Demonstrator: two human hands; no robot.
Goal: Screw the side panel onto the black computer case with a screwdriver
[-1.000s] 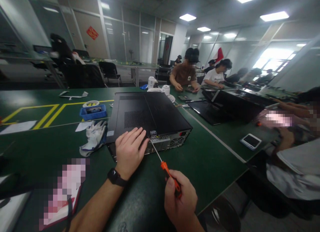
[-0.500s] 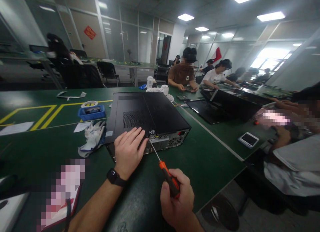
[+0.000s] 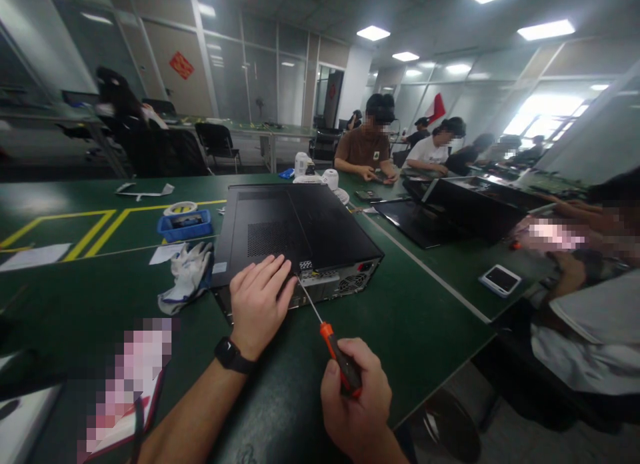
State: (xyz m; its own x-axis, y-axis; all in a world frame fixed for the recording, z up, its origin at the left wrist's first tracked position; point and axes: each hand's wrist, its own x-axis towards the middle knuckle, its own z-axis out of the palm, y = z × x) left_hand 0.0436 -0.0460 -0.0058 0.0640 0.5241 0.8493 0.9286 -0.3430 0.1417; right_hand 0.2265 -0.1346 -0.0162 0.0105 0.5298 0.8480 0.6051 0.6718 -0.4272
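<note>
A black computer case lies on its side on the green table, its rear panel with the fan grille towards me. My left hand rests flat on the case's near edge, fingers stretched out. In my right hand is a screwdriver with an orange and dark handle, the fingers wrapped round it. Its thin shaft slants up to the rear edge of the case, beside my left thumb. The tip's exact contact point is too small to make out.
Left of the case lie work gloves, a blue tray and a tape roll. A notebook is at the near left. On the right, another opened case stands by a co-worker, near a white scale-like device.
The screwdriver's handle looks turned a little in my right hand, its orange stripe facing another way. My left hand stays on the case. The whole view has shifted very slightly.
</note>
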